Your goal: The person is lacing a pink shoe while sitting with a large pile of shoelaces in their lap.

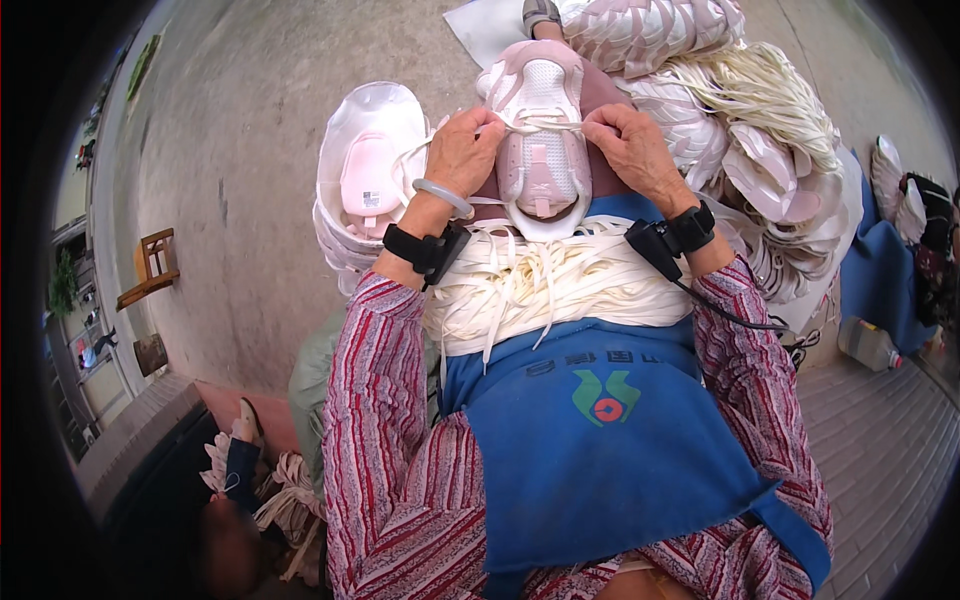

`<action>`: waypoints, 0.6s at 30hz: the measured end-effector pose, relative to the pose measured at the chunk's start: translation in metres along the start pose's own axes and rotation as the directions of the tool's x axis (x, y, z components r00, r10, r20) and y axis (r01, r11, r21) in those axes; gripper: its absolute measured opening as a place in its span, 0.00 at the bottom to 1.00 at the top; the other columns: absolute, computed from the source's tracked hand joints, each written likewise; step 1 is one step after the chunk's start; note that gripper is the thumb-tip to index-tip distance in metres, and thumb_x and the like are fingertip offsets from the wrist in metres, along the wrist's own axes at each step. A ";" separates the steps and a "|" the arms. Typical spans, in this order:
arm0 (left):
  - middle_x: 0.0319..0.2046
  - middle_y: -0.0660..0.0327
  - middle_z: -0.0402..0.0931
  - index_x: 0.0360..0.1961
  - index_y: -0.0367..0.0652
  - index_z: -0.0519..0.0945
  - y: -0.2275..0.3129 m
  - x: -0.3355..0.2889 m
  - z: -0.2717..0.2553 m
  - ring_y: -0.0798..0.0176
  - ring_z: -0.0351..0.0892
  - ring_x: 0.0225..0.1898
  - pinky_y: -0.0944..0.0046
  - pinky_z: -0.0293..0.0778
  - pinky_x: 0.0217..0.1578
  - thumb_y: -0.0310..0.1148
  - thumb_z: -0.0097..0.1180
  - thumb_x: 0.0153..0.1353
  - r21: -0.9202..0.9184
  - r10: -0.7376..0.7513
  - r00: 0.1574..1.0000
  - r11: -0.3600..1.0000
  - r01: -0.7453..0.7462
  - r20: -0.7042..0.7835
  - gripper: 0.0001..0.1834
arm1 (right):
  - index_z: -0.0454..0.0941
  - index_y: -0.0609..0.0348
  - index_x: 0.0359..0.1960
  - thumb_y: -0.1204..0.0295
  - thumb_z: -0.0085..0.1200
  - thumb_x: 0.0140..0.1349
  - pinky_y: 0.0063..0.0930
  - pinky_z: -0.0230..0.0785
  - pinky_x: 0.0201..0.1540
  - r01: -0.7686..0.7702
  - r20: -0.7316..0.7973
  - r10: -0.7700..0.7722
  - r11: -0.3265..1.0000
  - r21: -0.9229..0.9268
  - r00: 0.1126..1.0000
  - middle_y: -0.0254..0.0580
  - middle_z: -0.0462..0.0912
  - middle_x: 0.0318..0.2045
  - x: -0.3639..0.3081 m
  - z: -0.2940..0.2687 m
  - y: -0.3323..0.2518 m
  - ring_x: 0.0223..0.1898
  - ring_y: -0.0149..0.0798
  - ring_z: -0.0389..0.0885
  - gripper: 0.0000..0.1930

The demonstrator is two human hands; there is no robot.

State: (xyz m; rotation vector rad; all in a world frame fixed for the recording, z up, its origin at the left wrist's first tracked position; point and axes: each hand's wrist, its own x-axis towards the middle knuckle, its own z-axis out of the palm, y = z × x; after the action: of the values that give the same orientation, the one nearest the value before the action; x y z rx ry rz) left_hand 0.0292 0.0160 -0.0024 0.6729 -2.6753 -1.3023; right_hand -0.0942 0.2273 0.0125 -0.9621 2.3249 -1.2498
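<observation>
A pink and white shoe upper (541,168) rests on my lap, its toe end pointing away from me. Across its front opening runs a cream shoelace (540,126). My left hand (464,152) pinches the lace at the left side of the upper, fingers closed. On the other side my right hand (636,152) grips the lace between thumb and fingers. A thick bundle of cream laces (575,285) lies across my blue apron, just below the heel of the upper. The exact fingertip contact is partly hidden by the hands.
Stacked shoe uppers (343,205) stand to my left. On the right are piled uppers (680,125) and a hank of cream laces (775,95). A small wooden chair (152,268) is far left, and a plastic jug (868,344) stands at right. Another person sits at lower left.
</observation>
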 end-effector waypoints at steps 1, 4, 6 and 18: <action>0.27 0.59 0.76 0.35 0.39 0.79 0.001 0.000 0.000 0.65 0.73 0.29 0.65 0.69 0.33 0.40 0.52 0.62 0.027 0.015 1.000 1.000 -0.015 -0.009 0.14 | 0.81 0.63 0.32 0.68 0.53 0.60 0.36 0.70 0.39 0.010 0.003 -0.010 1.000 -0.023 1.000 0.47 0.79 0.28 0.001 0.000 0.000 0.31 0.47 0.78 0.10; 0.31 0.54 0.78 0.37 0.37 0.79 0.006 -0.004 0.002 0.57 0.76 0.33 0.62 0.71 0.37 0.39 0.53 0.62 0.080 0.108 0.992 0.992 -0.102 -0.067 0.14 | 0.80 0.63 0.32 0.68 0.54 0.59 0.36 0.70 0.38 0.047 -0.029 -0.049 0.997 -0.067 0.998 0.48 0.79 0.28 0.001 0.003 -0.001 0.32 0.48 0.78 0.09; 0.33 0.52 0.78 0.38 0.37 0.79 0.009 -0.006 0.003 0.54 0.77 0.35 0.60 0.71 0.39 0.38 0.53 0.62 0.117 0.172 0.982 0.980 -0.162 -0.082 0.14 | 0.80 0.63 0.32 0.69 0.55 0.58 0.38 0.70 0.38 0.084 -0.080 -0.091 0.993 -0.082 0.993 0.48 0.79 0.28 -0.001 0.006 -0.003 0.32 0.49 0.78 0.08; 0.32 0.48 0.77 0.32 0.39 0.80 0.013 -0.003 0.002 0.42 0.76 0.36 0.48 0.71 0.41 0.37 0.51 0.60 0.140 0.281 0.950 0.955 -0.262 -0.134 0.12 | 0.81 0.61 0.30 0.69 0.55 0.58 0.36 0.70 0.31 -0.344 0.139 0.320 0.913 0.219 0.937 0.49 0.80 0.23 0.011 0.007 -0.006 0.26 0.48 0.78 0.08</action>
State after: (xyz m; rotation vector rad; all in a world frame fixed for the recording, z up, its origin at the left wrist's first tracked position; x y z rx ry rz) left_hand 0.0264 0.0256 0.0069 0.3770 -2.6219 -0.9854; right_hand -0.0955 0.2134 0.0143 -0.5084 2.0868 -1.2688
